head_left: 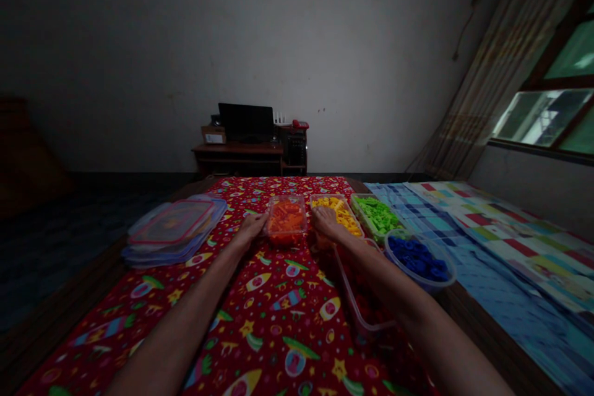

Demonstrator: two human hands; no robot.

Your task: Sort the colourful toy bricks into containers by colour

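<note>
A clear plastic container of orange pieces (286, 218) rests on the red patterned cloth. My left hand (254, 225) is closed at its left side, fingers against the wall. My right hand (323, 221) is curled at the left edge of a clear container of yellow pieces (344, 215), a small gap away from the orange one. Its fingertips are hidden, so what they hold cannot be made out. Beneath my right forearm lies a clear container of dark red pieces (359, 288), partly covered by the arm.
A container of green pieces (378, 213) and a round tub of blue pieces (416, 258) stand on the right. Several clear lids (174, 229) are stacked on the left. Beyond the table are a desk with a monitor (247, 122) and a bed (505, 247) beside the window.
</note>
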